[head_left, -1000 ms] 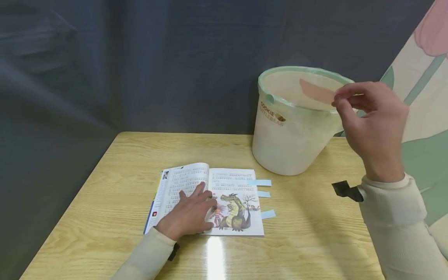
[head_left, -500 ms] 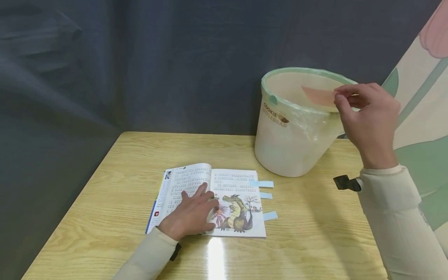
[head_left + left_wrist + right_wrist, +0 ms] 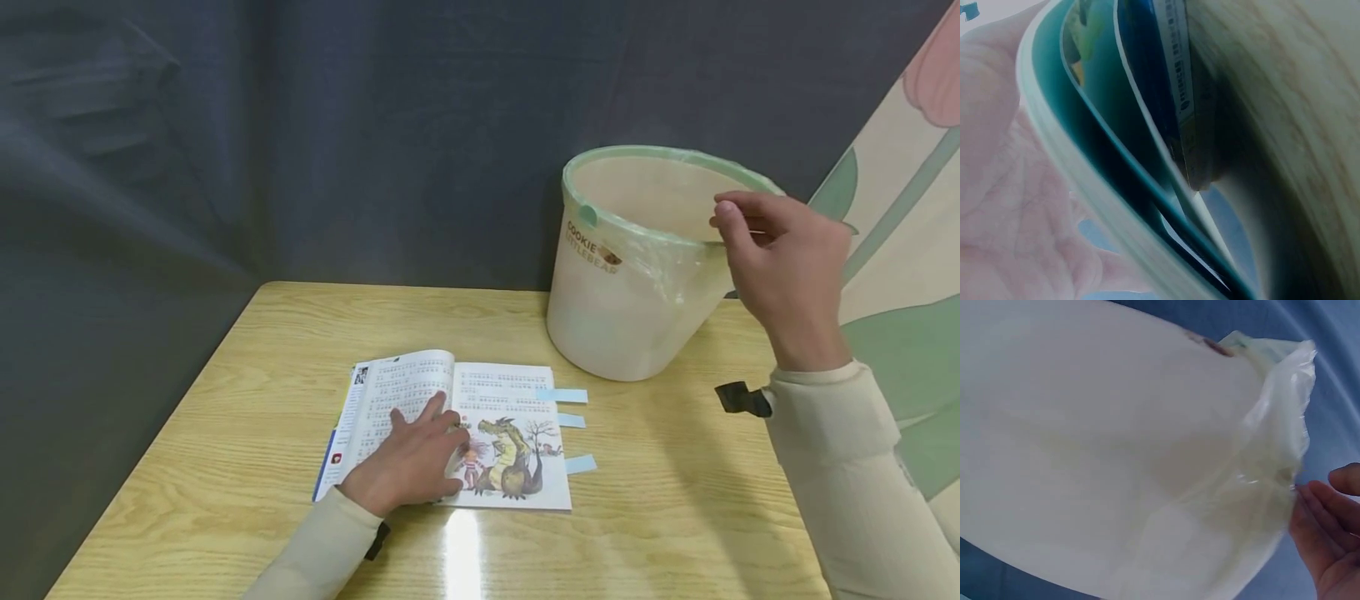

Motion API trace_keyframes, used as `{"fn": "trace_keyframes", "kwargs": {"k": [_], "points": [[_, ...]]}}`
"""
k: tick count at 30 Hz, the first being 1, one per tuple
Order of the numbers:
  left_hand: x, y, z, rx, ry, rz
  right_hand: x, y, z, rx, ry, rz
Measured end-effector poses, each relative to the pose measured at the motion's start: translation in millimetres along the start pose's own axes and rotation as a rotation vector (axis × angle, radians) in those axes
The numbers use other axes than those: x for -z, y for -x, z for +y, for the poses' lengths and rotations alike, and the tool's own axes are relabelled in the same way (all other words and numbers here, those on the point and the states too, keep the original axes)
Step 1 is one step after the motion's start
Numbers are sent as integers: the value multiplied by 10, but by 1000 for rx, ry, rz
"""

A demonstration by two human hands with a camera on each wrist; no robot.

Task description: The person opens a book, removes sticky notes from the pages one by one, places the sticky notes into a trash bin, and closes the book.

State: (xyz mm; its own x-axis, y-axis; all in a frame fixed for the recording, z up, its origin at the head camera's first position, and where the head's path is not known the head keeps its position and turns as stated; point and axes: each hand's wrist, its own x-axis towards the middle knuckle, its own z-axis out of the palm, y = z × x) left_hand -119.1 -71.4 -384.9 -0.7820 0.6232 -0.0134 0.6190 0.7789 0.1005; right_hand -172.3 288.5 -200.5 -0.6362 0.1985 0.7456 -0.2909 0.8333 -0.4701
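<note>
Spreading across the back from the left, a dark blue-grey sheet (image 3: 420, 142) is set behind a pale wood-grain table (image 3: 210, 433). Left of the middle, an open book (image 3: 412, 375) is laid on the table, its left pages bulging upward and its right page lying flatter. It is partly covered by the person's left hand (image 3: 408, 454), placed palm down across the centre fold with the fingers spread apart. From the left wrist, the palm is seen against the curved page edges, with the book's blue cover (image 3: 1150, 69) beyond them. On the right page, lines of text are printed above a drawing of a green dragon (image 3: 510, 467). Along that page's right edge, three pale blue strips (image 3: 572, 421) are spaced one below another, jutting out over the table.

Further right and farther back, a tall cream bin (image 3: 615, 317) with a green rim is stood on the table, marked "COOKIE LITTLEBEAR" and wrapped around the top by a clear, crinkled liner (image 3: 663, 271). Over the right of its rim, the right hand (image 3: 783, 258) is raised, its fingers loosely bent and its thumb parted from the fingertips; whether the liner is touched cannot be told. At the far right, a wall (image 3: 900, 358) is decorated with a pink flower (image 3: 933, 71) and green leaves.
</note>
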Motion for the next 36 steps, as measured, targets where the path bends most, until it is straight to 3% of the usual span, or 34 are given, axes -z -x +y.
{"fn": "trace_keyframes", "kwargs": {"k": [4,9,17,26,36], "points": [[4,3,-4,1,2,3,14,76,-120,131,-136,97],[-3,4,-5,2,2,1,42,241,-270,262,-172,164],[-2,10,0,2,8,-1,19,603,-429,328,-251,231],[14,21,3,6,12,1,-75,942,-427,418,-244,76],[19,21,12,25,42,-33,-238,1185,-183,354,-165,-187]]}}
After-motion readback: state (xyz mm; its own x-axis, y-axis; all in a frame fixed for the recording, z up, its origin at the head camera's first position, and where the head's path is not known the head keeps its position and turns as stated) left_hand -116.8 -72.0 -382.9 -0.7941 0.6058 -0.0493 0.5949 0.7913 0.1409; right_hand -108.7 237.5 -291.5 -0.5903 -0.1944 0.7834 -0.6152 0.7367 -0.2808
